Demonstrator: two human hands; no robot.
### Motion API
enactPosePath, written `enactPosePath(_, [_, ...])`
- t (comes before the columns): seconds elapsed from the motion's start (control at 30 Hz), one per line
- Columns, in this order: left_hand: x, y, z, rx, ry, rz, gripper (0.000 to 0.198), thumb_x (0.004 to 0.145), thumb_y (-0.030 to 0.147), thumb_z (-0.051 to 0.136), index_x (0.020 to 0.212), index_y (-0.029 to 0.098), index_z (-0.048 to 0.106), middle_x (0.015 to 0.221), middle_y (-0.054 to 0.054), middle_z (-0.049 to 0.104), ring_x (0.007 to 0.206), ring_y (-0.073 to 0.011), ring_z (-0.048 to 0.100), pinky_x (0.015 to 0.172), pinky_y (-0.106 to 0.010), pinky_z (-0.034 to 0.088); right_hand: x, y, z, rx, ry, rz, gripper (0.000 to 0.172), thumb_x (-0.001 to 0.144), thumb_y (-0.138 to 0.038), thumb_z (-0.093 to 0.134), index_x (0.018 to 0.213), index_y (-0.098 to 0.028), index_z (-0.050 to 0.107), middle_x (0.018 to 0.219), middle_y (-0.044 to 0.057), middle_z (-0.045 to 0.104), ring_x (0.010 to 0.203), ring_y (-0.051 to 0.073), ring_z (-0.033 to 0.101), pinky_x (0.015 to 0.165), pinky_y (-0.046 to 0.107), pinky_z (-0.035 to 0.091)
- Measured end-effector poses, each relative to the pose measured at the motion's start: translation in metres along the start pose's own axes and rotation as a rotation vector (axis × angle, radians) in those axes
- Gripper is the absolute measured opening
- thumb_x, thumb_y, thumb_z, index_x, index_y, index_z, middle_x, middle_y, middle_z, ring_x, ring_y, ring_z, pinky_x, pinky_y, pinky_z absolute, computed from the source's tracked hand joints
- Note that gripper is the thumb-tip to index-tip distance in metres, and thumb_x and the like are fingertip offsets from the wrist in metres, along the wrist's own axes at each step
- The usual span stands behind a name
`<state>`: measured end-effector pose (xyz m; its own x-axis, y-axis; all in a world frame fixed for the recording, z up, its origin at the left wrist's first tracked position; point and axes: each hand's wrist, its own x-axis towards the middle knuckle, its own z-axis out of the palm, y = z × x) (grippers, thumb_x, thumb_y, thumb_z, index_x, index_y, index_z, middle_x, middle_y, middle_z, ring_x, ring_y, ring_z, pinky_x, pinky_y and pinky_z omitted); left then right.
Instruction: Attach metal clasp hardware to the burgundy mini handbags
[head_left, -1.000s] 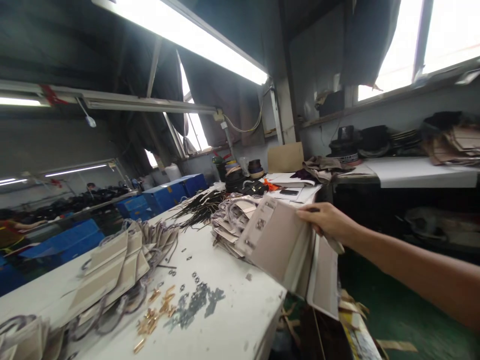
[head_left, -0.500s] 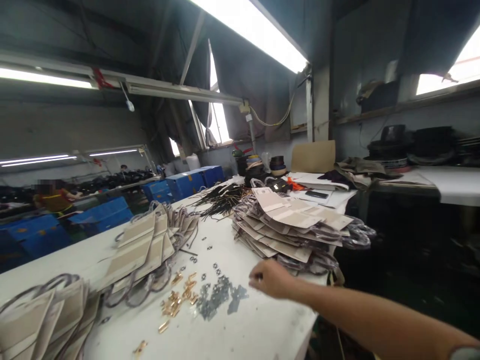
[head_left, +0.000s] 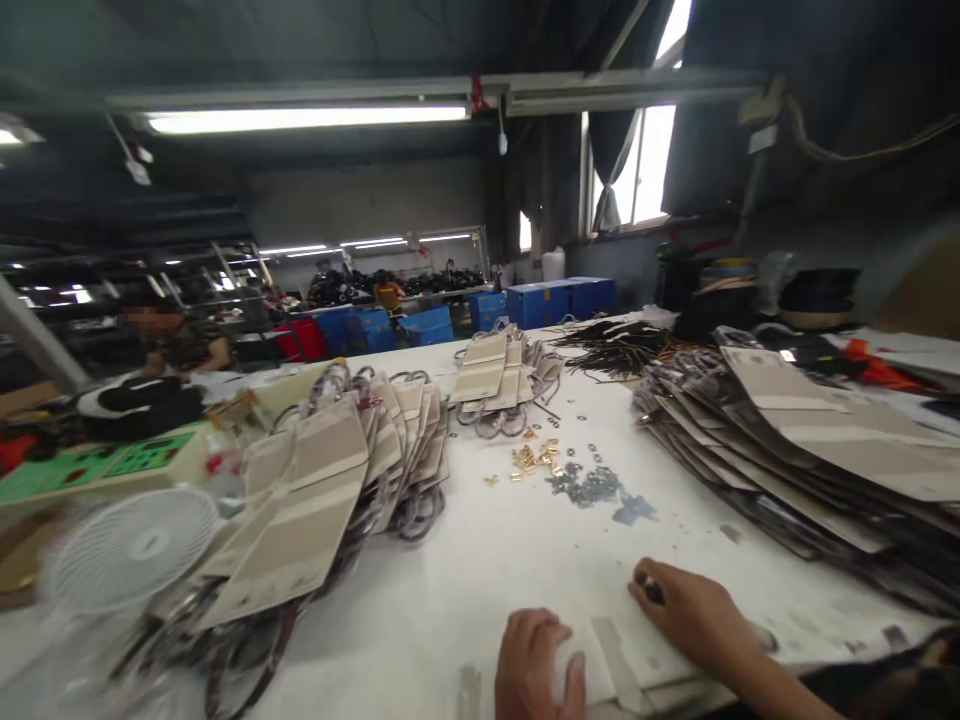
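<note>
Near the near edge of the surface [head_left: 480, 570], the left hand [head_left: 534, 662] lies over a pale flat panel with a greyish band [head_left: 589, 652], its fingers bent and its thumb set apart; whether it grips the panel cannot be told. The right hand [head_left: 694, 612], just beyond the band, is closed around a small dark object [head_left: 652, 590], mostly hidden by the fingers. The panel lies at the near edge, between and partly beneath the hands. Beyond them, toward the middle of the surface, is a loose scatter of small dark grey metal pieces [head_left: 589, 485], with a cluster of small gold-coloured metal pieces [head_left: 535, 458] just to its left. Along the right edge lies a tall, fanned stack of flat beige bags with dark sides [head_left: 840, 430]. Toward the left edge, beige bags with looped purplish handles [head_left: 322, 500] lean over one another, and a smaller group of beige bags [head_left: 487, 375] lies farther off. A tangle of thin black strips [head_left: 615, 345] spreads near the far end. By the left edge is a round white slatted fan grille [head_left: 135, 548], and past the far end stand blue boxes [head_left: 559, 302].
</note>
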<state>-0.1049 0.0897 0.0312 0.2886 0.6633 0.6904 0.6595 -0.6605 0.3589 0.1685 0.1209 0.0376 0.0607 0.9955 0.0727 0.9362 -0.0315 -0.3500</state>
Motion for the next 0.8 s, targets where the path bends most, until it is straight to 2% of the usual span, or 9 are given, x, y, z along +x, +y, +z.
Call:
enactPosePath(0.07, [0.007, -0.018, -0.031, 0.133, 0.083, -0.012, 0.024, 0.091, 0.015, 0.062, 0.114, 0.022, 0.066, 0.114, -0.011, 0.069, 0.11, -0.0257, 0.065, 0.094, -0.041, 0.057, -0.006, -0.001, 0.004, -0.025, -0.006, 0.009, 0.022, 0.099, -0.041, 0.052, 0.101, -0.032, 0.071, 0.093, 0.0, 0.08, 0.089, 0.027, 0.075, 0.073, 0.034, 0.044])
enactPosePath(0.17, [0.023, -0.061, -0.099, 0.465, 0.152, -0.068, 0.034, 0.094, 0.021, 0.061, 0.129, 0.021, 0.062, 0.132, -0.014, 0.065, 0.125, -0.0308, 0.058, 0.108, -0.05, 0.048, -0.011, -0.003, 0.005, -0.048, 0.005, 0.012, 0.024, 0.099, -0.044, 0.05, 0.103, -0.033, 0.071, 0.096, 0.0, 0.08, 0.09, 0.027, 0.075, 0.074, 0.035, 0.044])
enactPosePath(0.27, [0.035, -0.115, -0.167, 0.75, 0.089, -0.234, 0.054, 0.094, 0.029, 0.058, 0.144, 0.009, 0.053, 0.151, -0.022, 0.052, 0.141, -0.0388, 0.045, 0.119, -0.057, 0.035, -0.013, -0.006, 0.002, -0.067, 0.005, 0.027, 0.025, 0.099, -0.044, 0.049, 0.104, -0.033, 0.071, 0.099, 0.0, 0.08, 0.091, 0.028, 0.075, 0.074, 0.036, 0.044])
enactPosePath(0.37, [0.033, -0.163, -0.21, 0.872, -0.078, -0.4, 0.065, 0.09, 0.033, 0.057, 0.144, -0.002, 0.05, 0.148, -0.027, 0.054, 0.14, -0.0409, 0.046, 0.118, -0.055, 0.036, -0.013, -0.009, 0.001, -0.086, -0.008, 0.04, 0.027, 0.099, -0.046, 0.048, 0.106, -0.033, 0.071, 0.099, 0.001, 0.08, 0.093, 0.029, 0.074, 0.075, 0.036, 0.044])
enactPosePath(0.47, [0.023, -0.191, -0.228, 0.848, -0.236, -0.45, 0.055, 0.095, 0.03, 0.047, 0.142, 0.002, 0.055, 0.142, -0.022, 0.062, 0.131, -0.0346, 0.055, 0.112, -0.048, 0.044, -0.013, -0.011, 0.001, -0.102, -0.025, 0.055, 0.028, 0.099, -0.048, 0.047, 0.107, -0.033, 0.071, 0.098, 0.001, 0.08, 0.092, 0.029, 0.074, 0.075, 0.036, 0.043])
enactPosePath(0.53, [0.02, -0.198, -0.231, 0.832, -0.245, -0.45, 0.05, 0.097, 0.028, 0.043, 0.14, 0.008, 0.059, 0.142, -0.017, 0.064, 0.129, -0.0329, 0.056, 0.11, -0.047, 0.046, -0.013, -0.011, 0.001, -0.116, -0.036, 0.062, 0.029, 0.099, -0.048, 0.047, 0.107, -0.033, 0.07, 0.097, 0.001, 0.08, 0.091, 0.029, 0.074, 0.075, 0.036, 0.043])
enactPosePath(0.67, [0.028, -0.197, -0.238, 0.705, -0.118, -0.457, 0.05, 0.101, 0.035, 0.037, 0.136, 0.011, 0.064, 0.138, -0.015, 0.067, 0.127, -0.0308, 0.06, 0.113, -0.046, 0.045, -0.013, -0.009, 0.001, -0.109, -0.052, 0.071, 0.03, 0.098, -0.049, 0.046, 0.108, -0.033, 0.07, 0.098, 0.002, 0.079, 0.091, 0.029, 0.073, 0.074, 0.036, 0.042])
enactPosePath(0.8, [0.041, -0.171, -0.263, 0.618, 0.117, -0.518, 0.058, 0.105, 0.045, 0.029, 0.135, 0.013, 0.067, 0.128, -0.017, 0.072, 0.121, -0.0326, 0.065, 0.107, -0.048, 0.05, -0.014, -0.008, 0.001, -0.095, -0.042, 0.058, 0.029, 0.097, -0.048, 0.048, 0.107, -0.033, 0.071, 0.097, 0.002, 0.079, 0.089, 0.03, 0.073, 0.071, 0.036, 0.041])
